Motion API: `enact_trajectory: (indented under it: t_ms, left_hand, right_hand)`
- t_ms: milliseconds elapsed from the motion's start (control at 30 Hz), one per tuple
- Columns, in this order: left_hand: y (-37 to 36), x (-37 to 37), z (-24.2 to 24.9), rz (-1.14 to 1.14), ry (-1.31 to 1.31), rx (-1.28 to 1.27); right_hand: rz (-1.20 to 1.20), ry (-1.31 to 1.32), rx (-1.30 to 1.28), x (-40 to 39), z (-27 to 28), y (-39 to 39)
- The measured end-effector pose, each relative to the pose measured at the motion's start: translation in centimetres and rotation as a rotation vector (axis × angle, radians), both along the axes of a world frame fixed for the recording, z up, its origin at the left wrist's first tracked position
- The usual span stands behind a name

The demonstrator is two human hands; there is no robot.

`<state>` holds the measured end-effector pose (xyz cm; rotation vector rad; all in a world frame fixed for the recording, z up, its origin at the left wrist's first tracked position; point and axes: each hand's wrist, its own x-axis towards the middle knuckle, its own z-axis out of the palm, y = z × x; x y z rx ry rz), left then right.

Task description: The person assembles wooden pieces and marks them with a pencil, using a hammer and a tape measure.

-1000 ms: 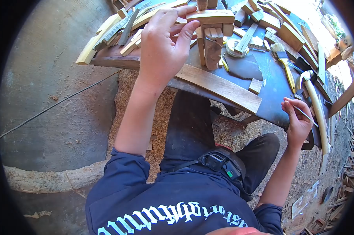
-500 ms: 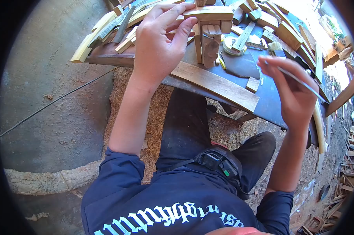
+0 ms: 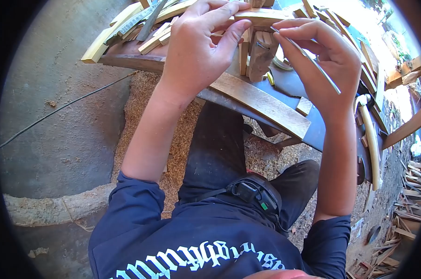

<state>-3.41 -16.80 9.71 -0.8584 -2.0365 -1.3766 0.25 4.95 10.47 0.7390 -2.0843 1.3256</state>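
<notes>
At the top centre my left hand (image 3: 203, 42) pinches the left end of a short wooden piece (image 3: 261, 17), which lies across the top of an upright wooden block (image 3: 261, 58). My right hand (image 3: 329, 60) is closed around a thin grey metal rod (image 3: 320, 69), held between thumb and fingers. The fingertips of that hand are at the right end of the wooden piece; whether they touch it I cannot tell. Below both hands a flat wooden board (image 3: 261, 100) lies along the near edge of the workbench.
Wood strips (image 3: 115, 32) are piled at the bench's left end, with more offcuts at the right. A hammer (image 3: 369, 139) with a pale handle hangs at the right edge. A cable (image 3: 66, 108) crosses at left. Scrap wood (image 3: 408, 200) lies on the ground at right.
My right hand has moved left and up with the rod, to the right end of the wooden piece. My left hand has shifted slightly right in the view and keeps its pinch.
</notes>
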Motion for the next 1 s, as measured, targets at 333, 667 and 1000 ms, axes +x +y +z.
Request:
enact_trajectory:
  t_ms: [333, 667, 1000]
  left_hand:
    - [0.4, 1.4, 1.3, -0.009, -0.07, 0.007]
    - [0.0, -0.2, -0.1, -0.06, -0.034, 0.051]
    - [-0.2, -0.4, 0.3, 0.036, 0.114, -0.09]
  right_hand:
    - [-0.089, 0.06, -0.047, -0.2, -0.5, -0.8]
    - [-0.178, 0.226, 0.123, -0.2, -0.3, -0.9]
    - [-0.183, 0.205, 0.105, -0.1, -0.2, -1.1]
